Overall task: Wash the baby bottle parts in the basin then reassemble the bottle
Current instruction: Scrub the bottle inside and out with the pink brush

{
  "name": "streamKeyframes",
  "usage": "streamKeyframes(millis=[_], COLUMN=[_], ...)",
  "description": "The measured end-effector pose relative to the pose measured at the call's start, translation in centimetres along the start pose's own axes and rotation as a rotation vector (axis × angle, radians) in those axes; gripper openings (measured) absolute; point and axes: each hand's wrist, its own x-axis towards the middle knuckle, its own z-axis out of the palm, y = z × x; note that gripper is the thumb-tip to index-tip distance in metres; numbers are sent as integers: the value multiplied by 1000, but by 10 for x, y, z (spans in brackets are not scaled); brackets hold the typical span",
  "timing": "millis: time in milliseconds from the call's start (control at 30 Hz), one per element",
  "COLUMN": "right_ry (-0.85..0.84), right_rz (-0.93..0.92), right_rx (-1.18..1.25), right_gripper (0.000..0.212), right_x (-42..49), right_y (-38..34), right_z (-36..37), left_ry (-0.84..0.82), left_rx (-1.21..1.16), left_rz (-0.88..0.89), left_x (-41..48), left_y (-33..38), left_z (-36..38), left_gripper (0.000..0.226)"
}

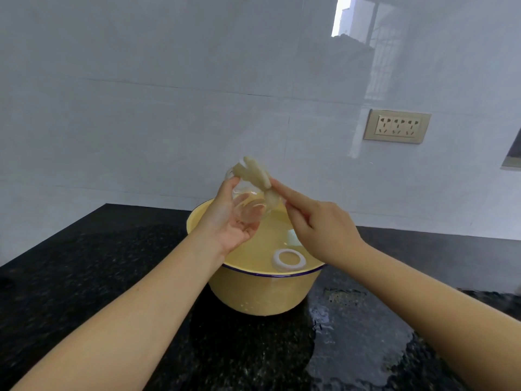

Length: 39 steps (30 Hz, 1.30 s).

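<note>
Left hand (231,221) cups clear bottle body (248,206), centre frame, above basin (265,294). Right hand (318,230) pinches pale handle piece (255,172) at bottle's neck. Bottle prob. light, stiff, wet & slippery; grip round the body. White ring (289,260) floats in water nr basin's front rim; wet tabletop (352,334).
</note>
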Motion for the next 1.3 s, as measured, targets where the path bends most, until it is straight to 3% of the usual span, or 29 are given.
streamKeyframes(millis=[200, 400, 633, 867, 1133, 1233, 1300], right_ry=[34, -9, 33, 67, 221, 260, 276], right_rz=[-108, 5, 87, -5, -166, -277, -312], right_rx=[-184, -38, -38, -133, -179, -225, -274], right_gripper=[48, 50, 53, 50, 50, 42, 41], right_x=[-13, 5, 32, 22, -3, -12, -15], right_y=[-7, -11, -8, -6, 3, 4, 3], right_z=[-3, -2, 2, 4, 8, 10, 11], left_ry=[-95, -162, -291, -212, -126, -176, -184], left_rx=[-122, -158, -89, -117, -106, -174, -146], left_rz=[38, -58, -126, 2, 95, 94, 55], left_x=[-4, -4, -7, -5, 4, 6, 5], left_y=[1, 1, 2, -1, -2, 0, 1], left_z=[0, -3, 0, 2, -2, -6, -9], left_gripper=[27, 31, 68, 48, 55, 27, 28])
